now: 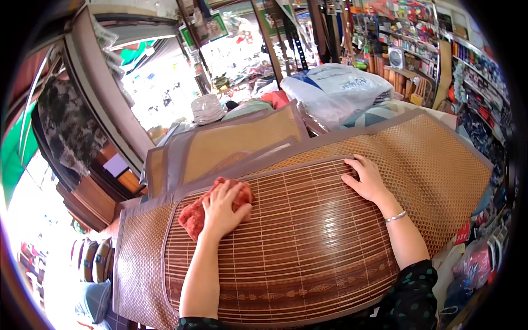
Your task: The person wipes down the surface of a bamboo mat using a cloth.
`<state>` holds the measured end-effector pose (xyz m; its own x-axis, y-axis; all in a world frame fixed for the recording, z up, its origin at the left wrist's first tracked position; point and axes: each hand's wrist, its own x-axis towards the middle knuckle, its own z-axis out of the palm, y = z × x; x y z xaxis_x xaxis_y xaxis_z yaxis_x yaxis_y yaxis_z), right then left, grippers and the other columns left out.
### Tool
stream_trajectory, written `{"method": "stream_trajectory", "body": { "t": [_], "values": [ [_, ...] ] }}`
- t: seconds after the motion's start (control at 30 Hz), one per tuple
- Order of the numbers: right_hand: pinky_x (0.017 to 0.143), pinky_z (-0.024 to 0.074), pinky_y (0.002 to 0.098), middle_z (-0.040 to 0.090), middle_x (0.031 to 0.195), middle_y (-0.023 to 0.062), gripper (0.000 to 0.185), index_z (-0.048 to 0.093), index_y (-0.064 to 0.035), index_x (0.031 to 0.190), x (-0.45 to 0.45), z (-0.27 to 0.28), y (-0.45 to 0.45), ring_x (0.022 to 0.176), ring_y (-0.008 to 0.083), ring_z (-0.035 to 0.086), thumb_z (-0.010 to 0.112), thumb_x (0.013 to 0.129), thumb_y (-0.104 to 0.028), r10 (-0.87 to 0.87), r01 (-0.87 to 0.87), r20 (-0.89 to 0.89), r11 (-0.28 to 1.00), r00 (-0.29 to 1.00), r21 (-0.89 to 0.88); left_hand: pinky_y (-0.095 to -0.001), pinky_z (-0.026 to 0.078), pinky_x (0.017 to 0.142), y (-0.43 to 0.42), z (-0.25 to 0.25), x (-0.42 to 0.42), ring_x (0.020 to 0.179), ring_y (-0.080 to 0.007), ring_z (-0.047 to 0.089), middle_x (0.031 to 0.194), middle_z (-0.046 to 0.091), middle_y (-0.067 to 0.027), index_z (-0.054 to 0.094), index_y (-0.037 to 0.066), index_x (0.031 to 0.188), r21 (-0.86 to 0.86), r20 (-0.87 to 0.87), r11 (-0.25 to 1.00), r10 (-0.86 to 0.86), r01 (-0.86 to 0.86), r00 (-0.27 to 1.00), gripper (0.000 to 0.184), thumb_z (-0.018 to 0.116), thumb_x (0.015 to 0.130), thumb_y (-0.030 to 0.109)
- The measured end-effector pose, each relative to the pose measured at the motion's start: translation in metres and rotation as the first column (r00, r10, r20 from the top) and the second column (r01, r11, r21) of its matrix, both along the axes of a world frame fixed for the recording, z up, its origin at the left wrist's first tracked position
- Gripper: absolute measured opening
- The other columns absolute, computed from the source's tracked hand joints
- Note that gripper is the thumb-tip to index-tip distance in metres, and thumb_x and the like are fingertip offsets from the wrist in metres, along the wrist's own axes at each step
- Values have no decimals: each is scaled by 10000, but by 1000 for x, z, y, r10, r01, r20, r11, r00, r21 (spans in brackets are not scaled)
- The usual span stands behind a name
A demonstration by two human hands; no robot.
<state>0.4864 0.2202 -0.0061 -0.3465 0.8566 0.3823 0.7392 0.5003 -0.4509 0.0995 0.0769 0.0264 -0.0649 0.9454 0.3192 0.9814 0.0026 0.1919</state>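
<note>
One tan woven mat with grey-brown edging (pixel 440 170), spread wide; upon it, one dark-brown slatted bamboo mat with a patterned band (pixel 302 231), glossy. Behind, one bulky white plastic-wrapped bundle (pixel 341 91). One bunched rust-red fabric cloth (pixel 193 219), on the slatted mat's upper left part, under the left hand (pixel 223 209); whether those fingers grip it cannot be told. Right hand (pixel 367 180): grasping nothing, fingers spread, at the slatted mat's far edge. One narrow silver-coloured metal bangle (pixel 395 216), right wrist.
</note>
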Motion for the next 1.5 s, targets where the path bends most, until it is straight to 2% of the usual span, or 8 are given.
{"method": "stream_trajectory", "body": {
  "t": [0.3,0.57,0.77,0.83,0.97,1.2,1.43,1.5],
  "values": [
    [1133,274,502,448,1424,258,595,581,-118,1317,2,-8,6,1333,430,391,603,885,-526,19,-22,34,996,999,84,-574,252,1107,-43,11,131,1431,-301,318,1528,370,-122,456,287,1453,-140,-46,671,-739,728,672,713,705,821,502],
    [1145,253,515,431,1441,251,583,580,-115,1320,-1,-4,1,1370,416,350,594,900,-520,-12,7,57,996,998,90,-537,235,1116,-5,10,48,1414,-320,341,1521,392,-145,502,220,1414,-27,-19,969,-245,244,969,684,702,813,477],
    [1155,258,518,432,1458,215,559,552,-108,1349,1,43,-14,1383,416,339,636,912,-446,141,-165,124,963,982,212,-554,180,1166,-27,46,35,1437,-309,318,1529,384,-155,447,172,1454,-80,110,901,-418,427,902,705,675,850,454],
    [1145,295,496,434,1457,216,572,534,-123,1370,0,72,-24,1363,410,382,628,915,-458,367,-377,127,924,921,66,-546,159,1183,-45,71,17,1431,-312,334,1516,394,-180,408,163,1478,-143,123,940,-294,310,948,704,663,869,407],
    [1139,316,484,409,1486,215,644,502,-132,1403,-31,112,-57,1371,399,387,605,907,-530,458,-470,208,883,864,7,-492,201,1170,-90,42,-42,1424,-317,338,1505,400,-194,340,82,1502,-37,156,998,-50,57,987,724,635,895,344],
    [1181,209,517,273,1563,224,790,408,-142,1481,-185,63,-84,1473,378,189,541,879,-637,616,-699,419,712,667,66,-490,195,1178,-108,-10,-58,1418,-329,346,1496,413,-193,327,68,1506,-36,62,999,36,-34,997,726,590,917,401],
    [1031,354,577,517,1352,148,612,619,-135,1237,-226,41,-118,1263,358,440,589,843,-603,526,-633,473,769,706,90,-473,215,1175,-107,-15,-64,1408,-314,368,1471,452,-189,399,87,1478,-54,107,993,115,-109,988,595,480,981,403],
    [958,399,534,561,1197,107,506,663,-138,1098,-193,42,-147,1123,322,489,643,809,-553,630,-763,444,598,636,245,-470,215,1177,-105,-19,-69,1412,-309,363,1485,444,-169,465,107,1443,-47,59,994,103,-100,993,552,429,1000,434]
  ]
}}
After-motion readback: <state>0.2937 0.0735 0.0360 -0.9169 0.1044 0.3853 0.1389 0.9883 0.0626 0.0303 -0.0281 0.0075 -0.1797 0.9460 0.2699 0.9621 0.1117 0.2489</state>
